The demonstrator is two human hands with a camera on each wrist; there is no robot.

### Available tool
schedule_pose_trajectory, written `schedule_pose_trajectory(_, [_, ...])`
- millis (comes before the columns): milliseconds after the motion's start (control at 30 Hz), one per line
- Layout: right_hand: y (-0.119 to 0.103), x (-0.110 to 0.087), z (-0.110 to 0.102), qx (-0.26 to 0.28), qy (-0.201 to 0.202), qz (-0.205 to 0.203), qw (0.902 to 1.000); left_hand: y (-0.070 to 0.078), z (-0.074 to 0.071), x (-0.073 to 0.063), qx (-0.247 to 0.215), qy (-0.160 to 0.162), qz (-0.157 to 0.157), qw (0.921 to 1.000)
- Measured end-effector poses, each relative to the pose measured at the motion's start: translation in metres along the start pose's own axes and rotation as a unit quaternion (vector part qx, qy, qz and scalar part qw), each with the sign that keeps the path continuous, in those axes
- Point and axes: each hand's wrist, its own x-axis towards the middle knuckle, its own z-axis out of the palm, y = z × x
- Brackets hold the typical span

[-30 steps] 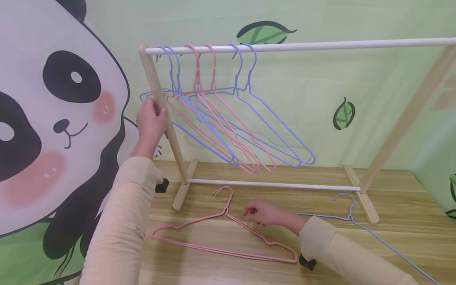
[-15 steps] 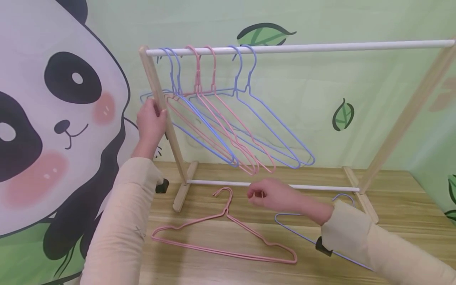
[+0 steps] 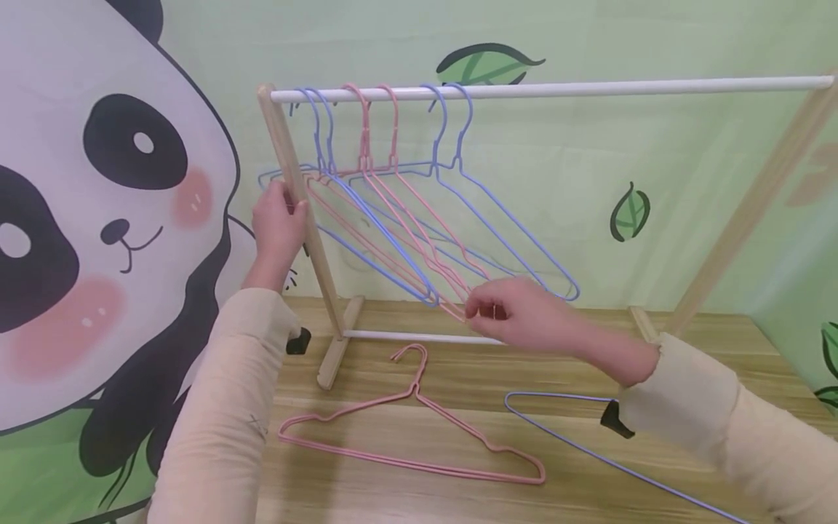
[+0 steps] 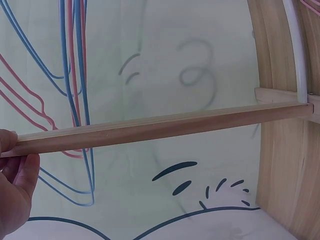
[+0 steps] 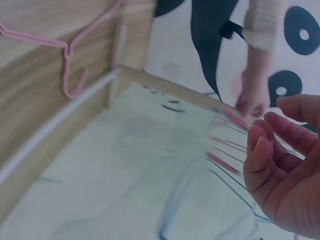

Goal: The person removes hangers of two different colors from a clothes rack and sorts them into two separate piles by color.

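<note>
In the head view my left hand [image 3: 280,222] grips the wooden post [image 3: 324,284] at the rack's left end, thumb and fingers around it; the left wrist view shows the same post [image 4: 175,122]. My right hand [image 3: 520,309], fingers loosely bent with nothing held, is at the lower corners of the hung hangers. It partly hides pink hangers [image 3: 394,131] and a blue hanger [image 3: 436,135]; whether it touches them I cannot tell. Another blue hanger [image 3: 466,131] hangs rightmost, and more blue hangers [image 3: 329,138] hang near the left post.
Pink hangers [image 3: 415,389] lie stacked on the wooden tabletop [image 3: 393,502]. A blue hanger [image 3: 589,451] lies at right, partly under my right sleeve. The white top rail [image 3: 622,88] runs to the right post [image 3: 746,204]; a lower white bar [image 3: 419,336] joins the feet.
My right hand has risen from above the pink hangers on the tabletop, up and rightward to the lower ends of the hung hangers. My left hand stays on the post.
</note>
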Motion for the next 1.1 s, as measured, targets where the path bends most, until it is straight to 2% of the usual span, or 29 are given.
schedule_pose_trajectory(133, [-0.002,0.010,-0.021,-0.019,0.041,0.019,0.9988,0.000,0.000,0.000,0.001,0.005,0.003,1.0000])
schedule_pose_trajectory(300, [0.002,0.023,-0.042,-0.014,0.077,0.063,0.9949,-0.001,-0.001,0.000,-0.002,0.004,0.001,1.0000])
schedule_pose_trajectory(600, [0.017,0.044,-0.056,-0.036,0.115,0.135,0.9835,-0.002,0.001,-0.001,0.001,-0.003,-0.009,1.0000])
schedule_pose_trajectory(900, [0.029,0.059,-0.065,-0.040,0.101,0.194,0.9749,0.000,0.000,-0.001,0.001,-0.003,-0.010,0.9999])
schedule_pose_trajectory(1100, [0.034,0.068,-0.065,-0.044,0.106,0.216,0.9695,0.001,-0.001,-0.001,-0.006,-0.005,-0.011,0.9999])
